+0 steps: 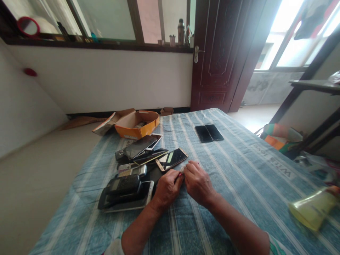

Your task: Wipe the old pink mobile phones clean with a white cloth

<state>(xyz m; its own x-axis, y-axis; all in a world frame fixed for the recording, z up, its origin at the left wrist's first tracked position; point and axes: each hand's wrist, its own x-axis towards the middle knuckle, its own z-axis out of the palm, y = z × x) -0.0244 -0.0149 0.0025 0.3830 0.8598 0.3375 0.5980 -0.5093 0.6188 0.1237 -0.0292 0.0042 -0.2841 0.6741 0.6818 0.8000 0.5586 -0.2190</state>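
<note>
My left hand (169, 187) is closed, its thumb and fingers pinched around something small with a bit of red showing. Touching it on the right, my right hand (198, 181) is also closed, near a small whitish bit between the two hands; what each holds is too small to make out. Just beyond them lies a gold-framed phone (172, 159) with a glossy screen. To the left is a pile of several phones, among them a black phone (140, 146), a keypad phone (132, 170) and a white-edged phone (146, 194). Two dark phones (209, 133) lie side by side farther back.
An open orange box (136, 124) stands at the back left of the table, which has a striped blue cloth (233, 170). A yellow translucent object (312, 209) is at the right edge. Beyond are a brown door (220, 53) and a window ledge with a bottle (181, 32).
</note>
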